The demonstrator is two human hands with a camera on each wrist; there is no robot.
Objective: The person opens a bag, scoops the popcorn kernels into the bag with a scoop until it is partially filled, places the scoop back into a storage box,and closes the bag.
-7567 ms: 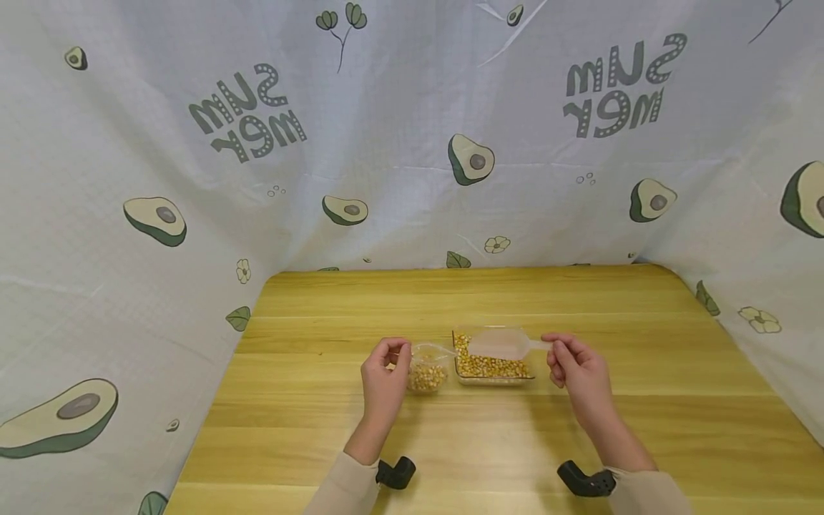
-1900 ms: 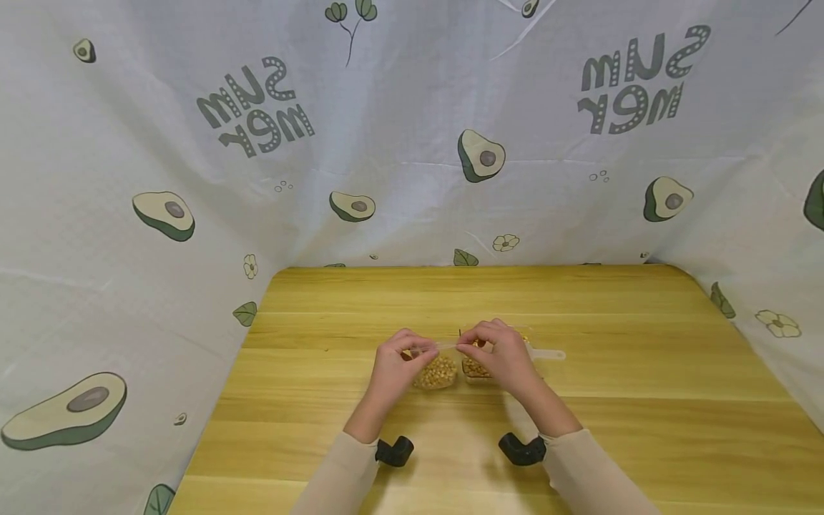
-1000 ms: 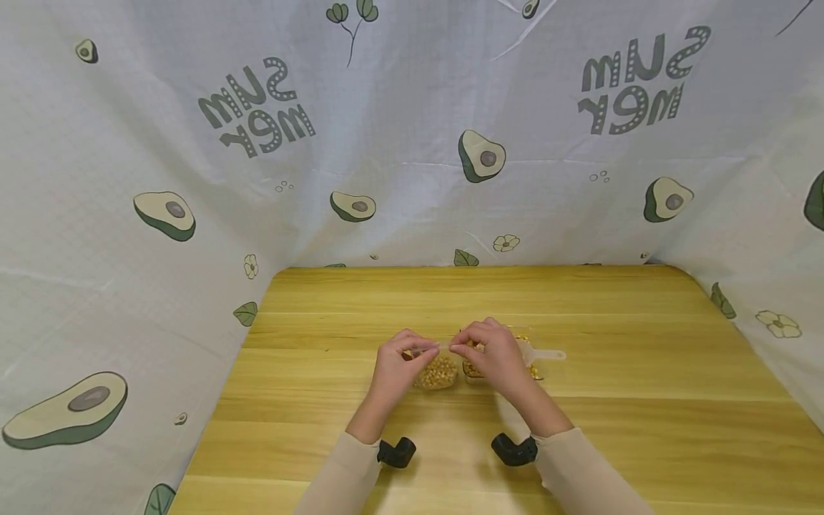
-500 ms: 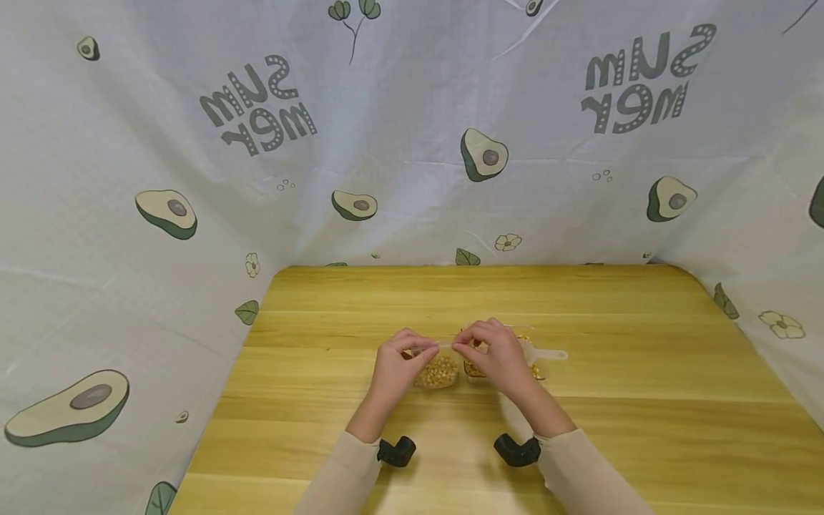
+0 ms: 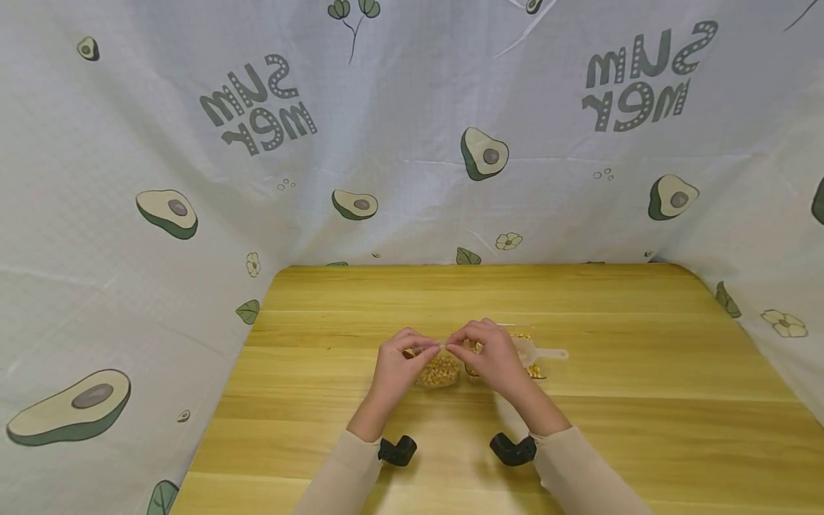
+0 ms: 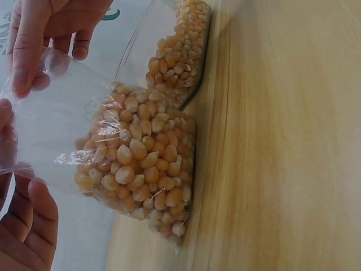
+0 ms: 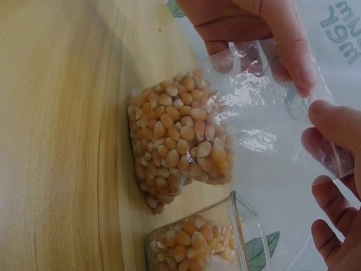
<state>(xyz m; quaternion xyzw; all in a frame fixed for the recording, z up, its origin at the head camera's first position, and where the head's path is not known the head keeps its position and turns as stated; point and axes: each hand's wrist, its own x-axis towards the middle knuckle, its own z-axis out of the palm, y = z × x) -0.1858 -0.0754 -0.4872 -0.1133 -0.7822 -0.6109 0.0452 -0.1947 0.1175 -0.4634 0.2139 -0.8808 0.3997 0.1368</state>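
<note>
A clear plastic bag (image 5: 439,373) of dried corn kernels stands upright on the table, its lower part full in the left wrist view. My left hand (image 5: 400,363) pinches the bag's top edge from the left. From the right, my right hand (image 5: 494,357) pinches the same edge, fingertips close to the left ones. In the right wrist view the film (image 7: 254,118) stretches up between both hands. Right of the bag sits a glass container (image 7: 241,226) of corn kernels, partly hidden by my right hand in the head view. A translucent scoop (image 5: 552,353) lies in it, handle pointing right.
The wooden table (image 5: 618,429) stretches out around the bag and container. Behind it and at both sides hangs a white curtain (image 5: 399,129) printed with avocados. A black camera mount is worn on each wrist.
Earlier my right hand held the scoop over the container; now the scoop lies there and that hand pinches the bag. Lately its fingertips have shifted slightly back and forth, ending nearer my left hand.
</note>
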